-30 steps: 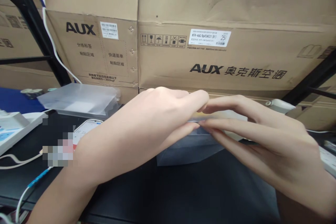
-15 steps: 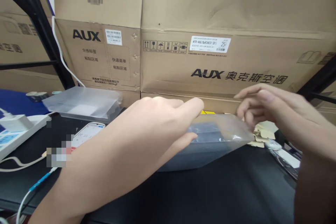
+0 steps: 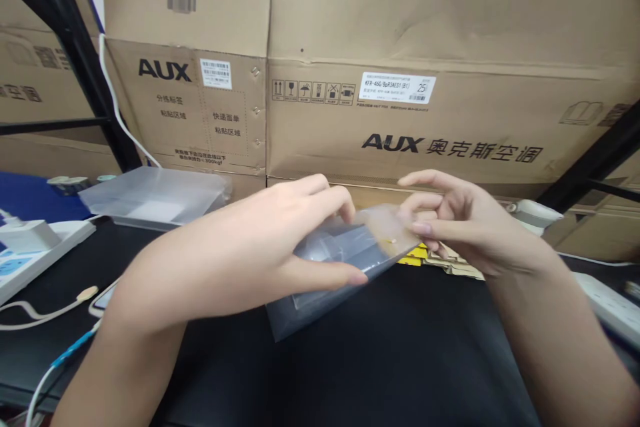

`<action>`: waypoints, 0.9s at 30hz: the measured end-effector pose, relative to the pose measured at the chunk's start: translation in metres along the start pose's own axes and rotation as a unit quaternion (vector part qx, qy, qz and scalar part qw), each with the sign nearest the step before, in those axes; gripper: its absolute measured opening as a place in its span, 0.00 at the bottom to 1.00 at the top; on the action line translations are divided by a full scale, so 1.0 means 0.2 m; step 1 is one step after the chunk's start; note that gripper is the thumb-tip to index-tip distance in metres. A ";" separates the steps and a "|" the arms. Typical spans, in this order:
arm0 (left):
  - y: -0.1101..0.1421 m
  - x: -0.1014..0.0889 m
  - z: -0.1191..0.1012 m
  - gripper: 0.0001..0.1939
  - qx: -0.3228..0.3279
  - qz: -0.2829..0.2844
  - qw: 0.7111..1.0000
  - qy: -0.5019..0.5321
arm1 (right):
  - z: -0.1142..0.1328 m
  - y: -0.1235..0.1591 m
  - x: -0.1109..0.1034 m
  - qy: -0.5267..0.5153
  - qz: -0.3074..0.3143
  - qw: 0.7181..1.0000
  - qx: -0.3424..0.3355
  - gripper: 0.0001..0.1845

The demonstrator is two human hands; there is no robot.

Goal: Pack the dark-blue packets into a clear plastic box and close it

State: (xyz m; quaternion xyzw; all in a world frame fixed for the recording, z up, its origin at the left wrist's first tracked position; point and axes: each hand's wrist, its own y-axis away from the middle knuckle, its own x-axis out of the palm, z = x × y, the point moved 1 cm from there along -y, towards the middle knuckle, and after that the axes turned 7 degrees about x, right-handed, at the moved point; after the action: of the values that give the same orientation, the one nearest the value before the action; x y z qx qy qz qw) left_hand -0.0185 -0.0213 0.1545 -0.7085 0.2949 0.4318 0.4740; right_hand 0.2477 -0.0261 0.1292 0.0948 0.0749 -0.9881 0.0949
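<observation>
A clear plastic bag [image 3: 360, 245] with a flat bluish-grey thing inside lies tilted above the black tabletop [image 3: 350, 360]. My left hand [image 3: 275, 240] reaches over it from the left, thumb along the near face and fingers across the far edge, gripping the bag. At the bag's right end, my right hand [image 3: 460, 220] pinches the film between thumb and curled fingers, with the index finger stretched out above. The kind of thing inside cannot be made out.
Large AUX cardboard boxes [image 3: 400, 33] form a wall behind. On the left are a translucent plastic tray [image 3: 155, 190], a power strip [image 3: 55, 247], cables and a partly hidden phone [image 3: 103, 300]. Yellow and tan packets [image 3: 460, 263] lie behind my right hand.
The bag has swung so its right end sits further left and its left corner points nearer. My right hand has moved left with the film; my left thumb and fingers have spread wider.
</observation>
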 end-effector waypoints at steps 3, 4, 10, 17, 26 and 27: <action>-0.03 0.00 0.02 0.21 0.025 0.056 0.997 0.046 | -0.03 -0.04 0.03 -0.047 0.011 0.998 0.028 0.27; -0.04 0.00 0.02 0.22 0.031 0.064 0.996 0.057 | -0.04 -0.05 0.04 -0.055 0.017 0.998 0.035 0.27; -0.05 0.01 0.05 0.26 0.036 0.076 0.992 0.098 | 0.00 0.00 0.06 0.028 -0.011 0.999 0.043 0.31; -0.06 0.02 0.05 0.29 0.038 0.076 0.991 0.106 | 0.00 0.01 0.11 0.015 -0.005 1.000 0.024 0.27; -0.06 0.01 0.05 0.26 0.054 0.094 0.989 0.105 | -0.01 0.00 0.11 -0.017 0.038 0.999 0.016 0.24; -0.06 0.00 0.05 0.25 0.057 0.094 0.988 0.107 | 0.00 0.01 0.12 -0.010 0.034 0.999 0.010 0.24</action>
State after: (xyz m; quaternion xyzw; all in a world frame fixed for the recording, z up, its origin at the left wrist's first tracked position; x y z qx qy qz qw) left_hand -0.0108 -0.0074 0.1572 -0.6912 0.4337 0.3788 0.4368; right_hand 0.2257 -0.0318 0.1237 0.0885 0.0613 -0.9859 0.1281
